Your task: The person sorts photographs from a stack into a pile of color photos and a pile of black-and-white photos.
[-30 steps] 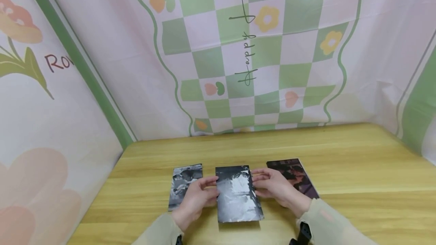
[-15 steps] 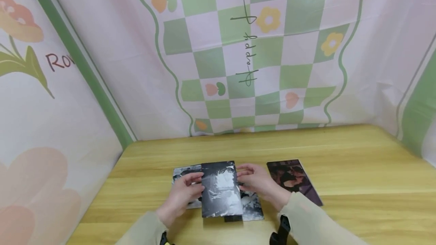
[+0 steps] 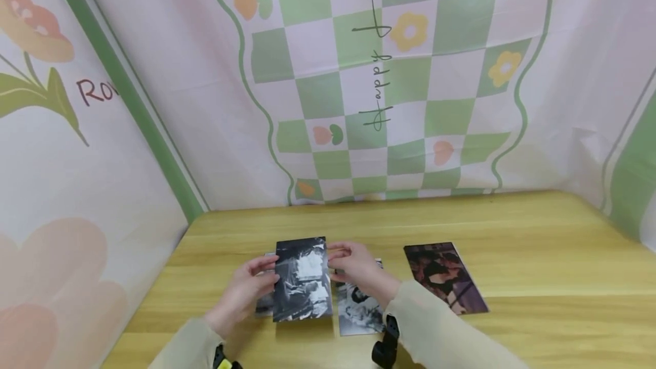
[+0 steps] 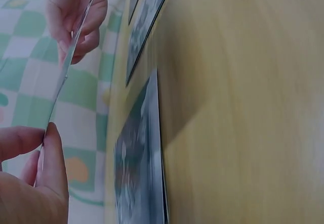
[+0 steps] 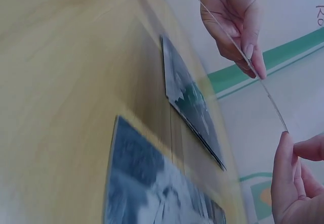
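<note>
A black-and-white photo card (image 3: 301, 283) is held up over the table between both hands. My left hand (image 3: 245, 285) pinches its left edge between thumb and fingers, and my right hand (image 3: 359, 269) pinches the opposite edge. Seen from the left wrist, the card (image 4: 62, 80) shows almost edge-on, raised above the wood. Below it lies a left pile of similar cards (image 5: 190, 110), mostly hidden by the held card in the head view. Another black-and-white card (image 3: 359, 315) lies in the middle, partly covered by my right hand and wrist.
A darker, reddish-brown photo card (image 3: 445, 278) lies to the right on the wooden table (image 3: 543, 255). A patterned cloth (image 3: 359, 73) hangs behind the table's far edge, with another cloth panel (image 3: 56, 187) at the left.
Both hands have carried the held card leftward, from over the middle card to over the left pile. The middle card is now uncovered by it; the right card stays put.
</note>
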`<state>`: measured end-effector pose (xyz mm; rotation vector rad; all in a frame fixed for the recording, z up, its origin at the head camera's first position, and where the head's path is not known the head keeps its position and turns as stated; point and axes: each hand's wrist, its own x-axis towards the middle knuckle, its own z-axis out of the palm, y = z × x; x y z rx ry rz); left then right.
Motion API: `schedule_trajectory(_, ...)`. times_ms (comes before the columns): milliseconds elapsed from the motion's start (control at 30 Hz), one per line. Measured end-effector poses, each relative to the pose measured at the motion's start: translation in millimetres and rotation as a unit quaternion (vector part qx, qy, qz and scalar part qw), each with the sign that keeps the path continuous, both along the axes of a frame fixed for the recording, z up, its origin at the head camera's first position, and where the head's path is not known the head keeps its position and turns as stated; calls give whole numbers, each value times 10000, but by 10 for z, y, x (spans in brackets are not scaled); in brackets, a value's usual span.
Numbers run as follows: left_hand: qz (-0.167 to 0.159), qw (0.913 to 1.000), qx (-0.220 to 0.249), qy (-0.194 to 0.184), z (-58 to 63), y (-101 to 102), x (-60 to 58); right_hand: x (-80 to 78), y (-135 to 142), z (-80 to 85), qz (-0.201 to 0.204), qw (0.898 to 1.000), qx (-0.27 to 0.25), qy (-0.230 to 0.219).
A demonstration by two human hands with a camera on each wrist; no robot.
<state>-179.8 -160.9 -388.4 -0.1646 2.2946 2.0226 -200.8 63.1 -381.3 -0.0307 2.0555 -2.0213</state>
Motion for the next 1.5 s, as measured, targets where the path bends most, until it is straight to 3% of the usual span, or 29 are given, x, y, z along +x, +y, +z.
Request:
schedule_trajectory(467,222,9989,-410,-58,-107,-332,-113,-185,-415,-177,-10,10000,80,-52)
schedule_trajectory(733,162,9939,-1083,-113,-123,-443,-174,-245,-577,-212,-4,9996,280,25)
schedule_trajectory(1133,41,9879,-1543,-148,-178,-452,-241,-278,-604,-251,27,9989,469,-72)
schedule_trajectory(1500,-54,9738,-2273,-69,-202,-405,-280,-289,-575,-269,120,9980,609,-111)
